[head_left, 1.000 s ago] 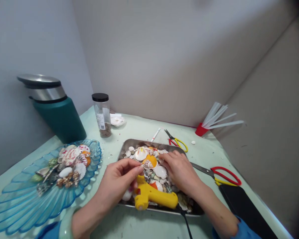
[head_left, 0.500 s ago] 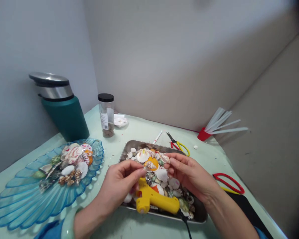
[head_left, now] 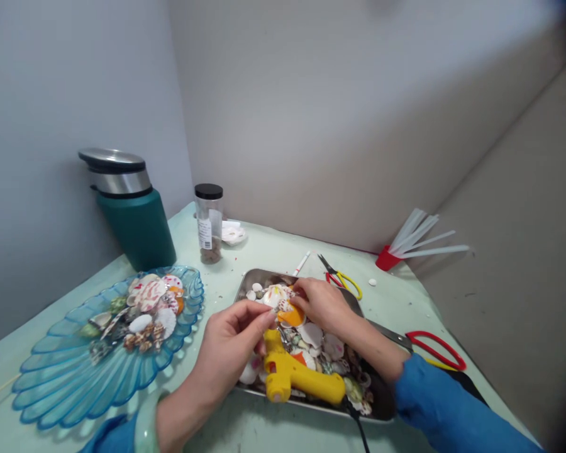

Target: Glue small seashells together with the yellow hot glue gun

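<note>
My left hand (head_left: 231,343) pinches a small brown-spotted seashell (head_left: 283,306) between thumb and forefinger, above the metal tray (head_left: 249,275). My right hand (head_left: 323,305) is lowered over the shells in that tray, fingers bent and closed, fingertips by an orange shell (head_left: 291,316). What those fingers hold, if anything, is hidden. Beneath and between the hands a yellow glue gun (head_left: 304,379) lies across the shells along the tray's near side. A white scallop shell (head_left: 274,294) sits just beyond the left fingertips.
At left is a blue shell-shaped dish (head_left: 75,377) with several shells. A teal bottle (head_left: 139,229) and a clear jar (head_left: 210,223) stand behind it. Small scissors (head_left: 342,277), a red cup (head_left: 387,258) of glue sticks, and large red-handled scissors (head_left: 436,349) lie around the tray's far and right sides.
My right hand has moved forward and left, down to the shells; the spotted shell it pinched is out of sight. My left hand keeps its pinch. The view has shifted slightly.
</note>
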Motion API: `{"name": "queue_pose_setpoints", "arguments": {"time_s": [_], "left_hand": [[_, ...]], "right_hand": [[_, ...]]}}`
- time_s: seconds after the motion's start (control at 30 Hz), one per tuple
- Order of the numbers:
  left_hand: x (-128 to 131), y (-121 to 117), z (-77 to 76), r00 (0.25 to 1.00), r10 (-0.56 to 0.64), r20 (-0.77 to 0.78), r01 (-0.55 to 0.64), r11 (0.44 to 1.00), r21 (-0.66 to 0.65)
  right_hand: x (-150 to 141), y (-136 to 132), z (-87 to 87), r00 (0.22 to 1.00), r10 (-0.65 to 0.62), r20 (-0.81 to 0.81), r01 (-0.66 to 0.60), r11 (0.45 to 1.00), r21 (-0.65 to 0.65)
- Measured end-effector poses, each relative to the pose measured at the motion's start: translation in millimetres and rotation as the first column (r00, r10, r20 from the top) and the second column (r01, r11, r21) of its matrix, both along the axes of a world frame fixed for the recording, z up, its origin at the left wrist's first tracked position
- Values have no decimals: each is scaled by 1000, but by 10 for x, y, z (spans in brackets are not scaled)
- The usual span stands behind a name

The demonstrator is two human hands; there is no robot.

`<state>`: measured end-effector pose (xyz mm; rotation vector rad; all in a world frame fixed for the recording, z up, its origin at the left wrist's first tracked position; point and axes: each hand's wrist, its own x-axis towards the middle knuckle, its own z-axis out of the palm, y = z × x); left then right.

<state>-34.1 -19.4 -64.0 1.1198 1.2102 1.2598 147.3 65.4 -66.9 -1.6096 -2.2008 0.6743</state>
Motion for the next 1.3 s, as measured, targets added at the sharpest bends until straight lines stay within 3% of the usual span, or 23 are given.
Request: {"name": "queue_pose_setpoints", "arguments": {"time_s": [0.2,0.4,0.53,0.67,0.73,0.87,1.07,1.3], "left_hand": [[-3,-8,-11,1000,-9,15,9,1000,-13],[16,7,-1,1000,23,15,-23,1000,0],[29,19,-8,999,37,11,-37,999,-5],[27,13,-15,999,33,6,-33,999,-16],[25,8,-18,1000,28,2,-28,999,-18],[24,3,-24,999,40,-8,-40,999,-15],[9,-16,-41,996,45,-79,-45,999,-1],[1,-26,-4,987,39,-156,-45,999,-30]], "right_hand": [[75,-180,93,961,-2,-277,-32,993,-118],[94,-470,204,788,-118,-604,-80,953,-291],[91,-546,174,711,-182,-679,-61,947,-317],[97,-617,212,694,-203,-691,-18,954,-298],[108,-639,251,722,-191,-664,6,963,-270],[188,-567,277,855,-167,-491,118,985,-129],[515,-373,226,933,-226,-279,244,969,29],[640,-371,225,983,-148,107,128,977,173]]}}
